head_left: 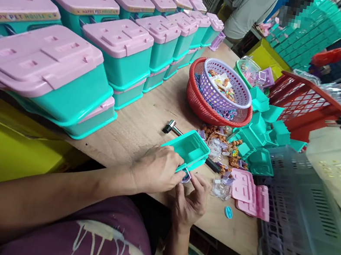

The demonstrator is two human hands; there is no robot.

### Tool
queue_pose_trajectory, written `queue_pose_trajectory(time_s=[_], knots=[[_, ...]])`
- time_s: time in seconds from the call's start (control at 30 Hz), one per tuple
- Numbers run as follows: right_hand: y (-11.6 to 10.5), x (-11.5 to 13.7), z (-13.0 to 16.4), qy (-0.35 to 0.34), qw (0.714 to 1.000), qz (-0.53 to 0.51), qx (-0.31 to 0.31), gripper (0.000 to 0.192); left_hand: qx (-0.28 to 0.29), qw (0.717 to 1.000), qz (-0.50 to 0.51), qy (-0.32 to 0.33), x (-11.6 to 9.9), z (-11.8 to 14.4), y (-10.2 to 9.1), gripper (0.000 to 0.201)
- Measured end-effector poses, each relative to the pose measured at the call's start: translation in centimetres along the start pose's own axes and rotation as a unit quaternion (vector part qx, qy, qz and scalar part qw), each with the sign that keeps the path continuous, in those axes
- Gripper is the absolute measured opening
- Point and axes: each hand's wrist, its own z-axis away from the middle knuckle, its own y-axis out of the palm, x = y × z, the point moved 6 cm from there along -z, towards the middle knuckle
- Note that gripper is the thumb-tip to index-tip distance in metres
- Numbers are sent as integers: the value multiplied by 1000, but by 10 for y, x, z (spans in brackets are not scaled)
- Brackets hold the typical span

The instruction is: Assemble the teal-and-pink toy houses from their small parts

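Teal plastic forms the lidless rectangular tub (198, 163) in our grip, which sits on our side of the red round mesh basket (194, 105). Our left hand (158, 169) is clenched over the tub's near rim, its fingers curled down against the wall. Our right hand (191, 204) pinches a small purple plastic piece (187, 177) between thumb and fingertips, at the tub's near edge; our fingers cover much of this piece, so we cannot make out its full shape. Inside the red basket rests a lavender perforated plastic bowl (208, 91) with small mixed parts in it. Nearer to us than the basket, a hammer with a shiny metal head (171, 126) lies on the pale wooden table (149, 115), its shaft passing behind the tub. Small brown figures (233, 160) and clear plastic pieces (221, 189) are strewn on the basket's near right side, and further toward us lie pink plastic lid parts (244, 186) and a small teal oval piece (228, 212). Close to the right of the basket we see a heap of small teal plastic bins (258, 127). Left of the basket stand rows of stacked teal boxes with pink lids (123, 38). Well beyond it, we see a person in a pale top (252, 10).
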Motion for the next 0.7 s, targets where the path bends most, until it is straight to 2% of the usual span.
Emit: queue_pose_trajectory(time_s=[0.23, 0.37, 0.43, 0.5, 0.6, 0.7], knots=[[1, 2, -1, -26, 998, 56, 7, 33, 16, 999, -39, 14, -5, -1, 1, 29], [3, 3, -2, -23, 998, 55, 9, 30, 34, 996, -55, 62, -4, 2, 3, 33], [7, 3, -2, -20, 998, 48, 35, 27, 43, 992, -65, 94, -3, 5, 7, 39], [12, 5, -4, -27, 996, 53, 72, 21, 27, 989, -94, 110, 1, 5, 10, 44], [15, 9, -12, -36, 993, 64, 93, 17, -6, 986, -125, 113, 8, 1, 5, 36], [15, 16, -23, -42, 995, 50, 81, 25, 27, 990, -65, 121, 13, -6, -6, 30]])
